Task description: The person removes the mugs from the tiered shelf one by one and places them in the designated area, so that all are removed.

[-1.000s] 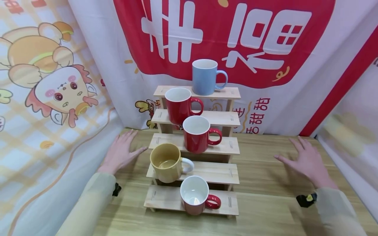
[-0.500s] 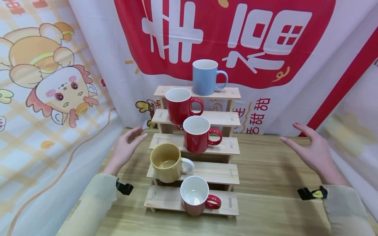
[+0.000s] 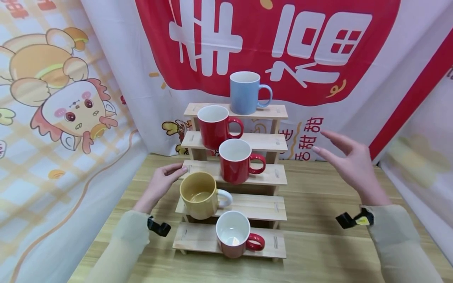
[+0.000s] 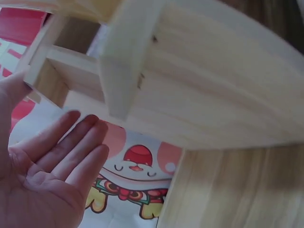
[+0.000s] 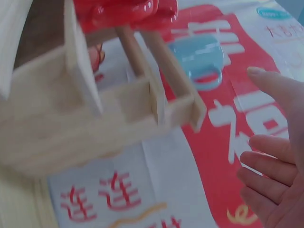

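A stepped wooden rack [image 3: 198, 237] stands mid-table with one mug on each step. From the top come a light-blue mug [image 3: 244, 94], a red mug [image 3: 214, 129], another red mug [image 3: 235, 169], a yellow mug with a white handle [image 3: 199, 202], and a white-lined mug with a red handle [image 3: 231, 239]. My left hand [image 3: 161, 184] is at the rack's left edge by the middle step; in the left wrist view its thumb appears to meet a wooden corner while the fingers [image 4: 78, 142] stay extended. Right of the rack, my right hand [image 3: 354, 169] hovers with nothing in it, thumb and fingers spread.
The wood-grain table [image 3: 311, 251] extends on both sides of the rack. A printed cloth [image 3: 308, 129] hangs directly behind it. Another printed cloth [image 3: 116, 165] borders the left side, and pale cloth [image 3: 421, 188] borders the right.
Both hands have lifted off the table and come inward toward the rack. The left hand has reached its left edge; the right hand is raised higher. Rack and mugs have not moved.
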Demonstrator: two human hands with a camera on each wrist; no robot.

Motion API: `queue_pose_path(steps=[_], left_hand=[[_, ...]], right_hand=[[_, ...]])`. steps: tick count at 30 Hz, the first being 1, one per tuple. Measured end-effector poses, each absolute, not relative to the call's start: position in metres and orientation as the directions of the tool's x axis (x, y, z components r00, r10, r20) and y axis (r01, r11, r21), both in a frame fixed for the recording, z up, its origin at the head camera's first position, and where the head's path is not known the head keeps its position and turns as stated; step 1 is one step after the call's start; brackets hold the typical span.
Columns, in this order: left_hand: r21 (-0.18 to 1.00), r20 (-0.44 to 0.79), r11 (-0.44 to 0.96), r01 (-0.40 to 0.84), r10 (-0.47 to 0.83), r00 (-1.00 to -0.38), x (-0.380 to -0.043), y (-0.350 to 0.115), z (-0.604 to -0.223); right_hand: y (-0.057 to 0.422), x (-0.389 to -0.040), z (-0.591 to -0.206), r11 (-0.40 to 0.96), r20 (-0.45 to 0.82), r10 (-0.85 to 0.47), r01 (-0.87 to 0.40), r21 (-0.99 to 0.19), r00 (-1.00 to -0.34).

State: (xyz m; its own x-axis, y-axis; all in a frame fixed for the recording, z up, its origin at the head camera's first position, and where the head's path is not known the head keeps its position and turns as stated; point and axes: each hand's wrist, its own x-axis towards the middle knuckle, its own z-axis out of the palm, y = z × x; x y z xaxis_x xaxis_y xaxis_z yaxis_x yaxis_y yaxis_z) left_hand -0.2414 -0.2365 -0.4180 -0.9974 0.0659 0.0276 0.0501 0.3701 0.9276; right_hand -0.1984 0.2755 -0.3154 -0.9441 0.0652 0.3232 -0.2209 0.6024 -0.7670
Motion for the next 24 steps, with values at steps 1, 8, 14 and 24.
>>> queue_pose_path(steps=[1,8,14,24], left_hand=[[0.936,0.03,0.348,0.05,0.064,-0.998,-0.241,-0.235,-0.418],[0.966,0.013,0.256,0.027,0.054,-0.998,-0.24,-0.232,-0.416],[0.985,-0.003,0.17,0.01,0.079,-0.997,-0.24,-0.231,-0.416],[0.993,-0.024,0.117,-0.014,0.087,-0.996,-0.238,-0.231,-0.416]], right_hand=[[0.271,-0.202,-0.313,0.597,0.339,0.05,-0.244,-0.765,-0.939],[0.241,-0.231,-0.289,0.569,0.356,-0.013,-0.3,-0.766,-0.934],[0.22,-0.259,-0.261,0.498,0.308,-0.036,-0.284,-0.82,-0.951],[0.19,-0.295,-0.233,0.429,0.218,-0.08,-0.231,-0.873,-0.973]])
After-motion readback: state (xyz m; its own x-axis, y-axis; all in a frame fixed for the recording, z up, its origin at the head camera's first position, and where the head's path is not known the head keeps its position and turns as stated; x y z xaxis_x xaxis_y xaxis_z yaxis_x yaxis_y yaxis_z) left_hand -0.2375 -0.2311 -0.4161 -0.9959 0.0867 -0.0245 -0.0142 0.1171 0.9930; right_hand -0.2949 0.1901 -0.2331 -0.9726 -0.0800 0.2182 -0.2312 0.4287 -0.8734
